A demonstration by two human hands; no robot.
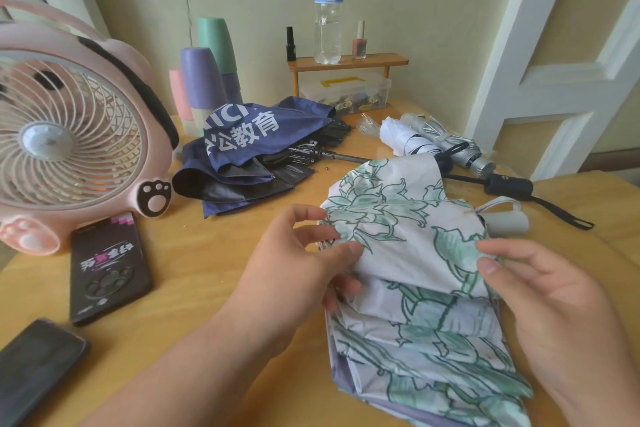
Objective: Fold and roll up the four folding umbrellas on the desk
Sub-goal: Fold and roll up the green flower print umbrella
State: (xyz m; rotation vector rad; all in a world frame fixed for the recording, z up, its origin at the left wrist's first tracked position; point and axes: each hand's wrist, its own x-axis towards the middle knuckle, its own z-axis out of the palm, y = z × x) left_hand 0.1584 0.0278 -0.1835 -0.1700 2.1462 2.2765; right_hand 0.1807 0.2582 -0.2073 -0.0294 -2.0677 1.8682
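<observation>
Head view shows our two hands closest to us, both on the flower umbrella [426, 305]. It lies on the bench [194, 253] at 5 o'clock in the picture, and its white handle [509, 222] points away toward 1 o'clock. Our left hand [298, 253] pinches a fold of cloth at the left edge between the thumb and curled fingers [311, 215]. Our right hand [554, 305] pinches the right edge the same way, with the thumb on top.

We think this cloth is thin, soft and very light. It will flop, and it can slide out of a loose pinch. The folds look messy. We cannot really see the thin ribs under the cloth, but they are likely stiff and could bend if we squeeze hard. A good place to hold is the edge of each flap, so we can pull it flat and lay every flap the same way round. For rolling, one hand should hold the hard handle, because that part will not squash.

Past it, at 11 o'clock, the blue umbrella [256, 146] lies loose and floppy, not folded. Its black handle [507, 185] seems to stick out at 2 o'clock. Farthest, at 1 o'clock, a white umbrella [405, 142] and a silver umbrella [457, 146] lie touching and look rolled up already. We judge two are done and two are left.
</observation>
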